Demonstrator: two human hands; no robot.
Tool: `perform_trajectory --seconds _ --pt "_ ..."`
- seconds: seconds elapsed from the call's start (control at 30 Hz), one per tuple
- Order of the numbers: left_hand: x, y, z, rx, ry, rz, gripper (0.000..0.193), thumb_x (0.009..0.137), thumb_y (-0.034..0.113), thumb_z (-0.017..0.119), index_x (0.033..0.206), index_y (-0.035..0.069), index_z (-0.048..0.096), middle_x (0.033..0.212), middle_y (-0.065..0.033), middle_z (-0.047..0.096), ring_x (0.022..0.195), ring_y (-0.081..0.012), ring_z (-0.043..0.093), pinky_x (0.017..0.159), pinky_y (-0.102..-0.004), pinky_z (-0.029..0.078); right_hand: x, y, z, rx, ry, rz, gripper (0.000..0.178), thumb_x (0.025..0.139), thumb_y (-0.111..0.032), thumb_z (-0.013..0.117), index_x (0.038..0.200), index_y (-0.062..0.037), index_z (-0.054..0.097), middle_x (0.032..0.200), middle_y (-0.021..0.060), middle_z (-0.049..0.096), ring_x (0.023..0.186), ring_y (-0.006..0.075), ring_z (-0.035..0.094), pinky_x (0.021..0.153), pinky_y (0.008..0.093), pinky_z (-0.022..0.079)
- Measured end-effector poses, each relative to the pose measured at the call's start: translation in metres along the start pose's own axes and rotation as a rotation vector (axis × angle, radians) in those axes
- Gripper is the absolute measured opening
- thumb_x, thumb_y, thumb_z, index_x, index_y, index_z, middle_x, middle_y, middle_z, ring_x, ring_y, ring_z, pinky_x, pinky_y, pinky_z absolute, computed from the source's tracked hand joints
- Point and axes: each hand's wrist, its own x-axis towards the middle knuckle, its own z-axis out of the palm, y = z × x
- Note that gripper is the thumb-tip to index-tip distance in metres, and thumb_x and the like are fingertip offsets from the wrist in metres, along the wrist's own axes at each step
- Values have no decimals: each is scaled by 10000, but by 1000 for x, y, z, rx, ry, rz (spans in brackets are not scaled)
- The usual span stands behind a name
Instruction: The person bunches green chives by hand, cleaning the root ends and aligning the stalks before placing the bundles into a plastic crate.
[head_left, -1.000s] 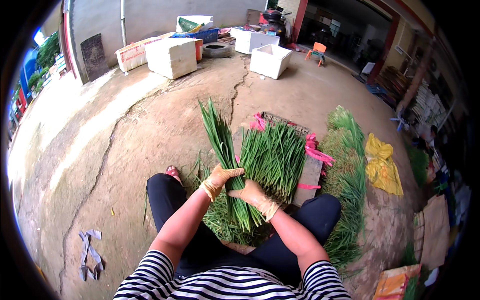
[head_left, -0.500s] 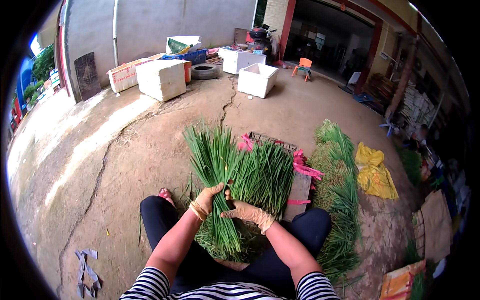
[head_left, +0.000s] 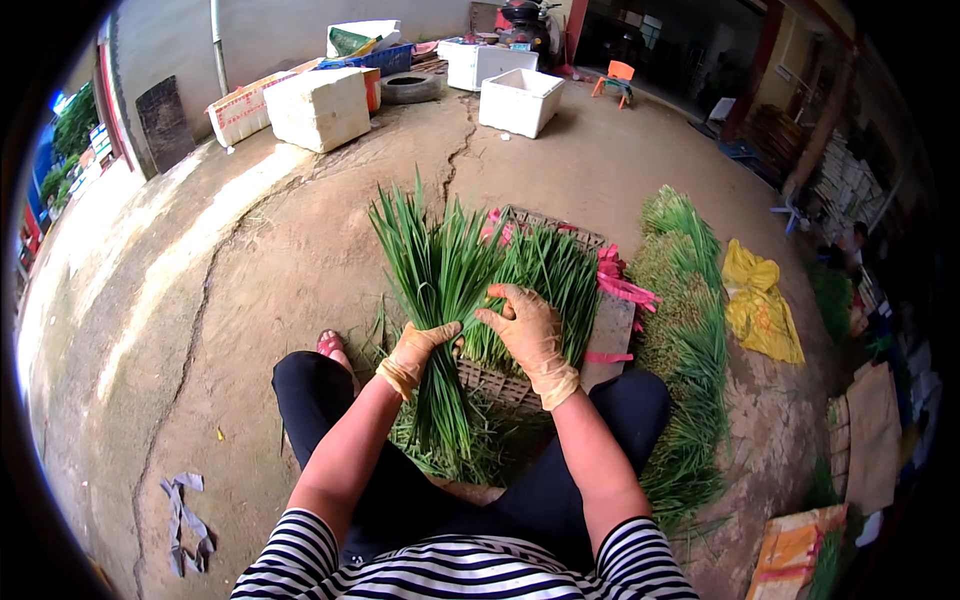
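Observation:
My left hand (head_left: 418, 354), in a pale tan glove, is closed around the middle of a bunch of garlic chives (head_left: 428, 262). The green blades fan out above the fist, and the stalk ends hang below it between my knees. To the right, my gloved right hand (head_left: 535, 335) hovers over more chives (head_left: 555, 265) lying on a brown slatted crate (head_left: 490, 382). Its thumb and forefinger are apart, with nothing visible between them; the other fingers are partly curled. Loose green trimmings (head_left: 485, 450) lie under the bunch.
Pink strips (head_left: 625, 280) lie on a board (head_left: 608, 340) beside the crate. A long heap of chives (head_left: 685, 350) runs along my right, next to a yellow sack (head_left: 760, 310). White foam boxes (head_left: 522, 100), a tyre (head_left: 412, 88) and an orange chair (head_left: 615, 78) stand farther off.
My right hand has left the bunch's stalks and moved up and right over the crate's chives. The left hand keeps its hold. The view has tipped down slightly.

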Motion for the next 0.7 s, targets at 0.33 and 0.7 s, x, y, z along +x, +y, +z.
perform_trajectory --seconds 0.33,0.7 --pt "-7 -1 1 70 -159 -53 228 737 62 667 937 14 569 753 -58 601 659 -157 575 556 -260 468 -6 15 30 232 161 45 109 781 -155 611 794 -73 540 621 58 546 527 217 529 468 313 407" --pt "-2 5 -8 18 -145 -53 172 732 78 655 846 7 545 669 -68 563 565 -178 574 509 -295 515 -5 25 -33 1251 -107 374 267 839 -299 594 696 -78 552 624 1 551 427 55 405 402 194 318"
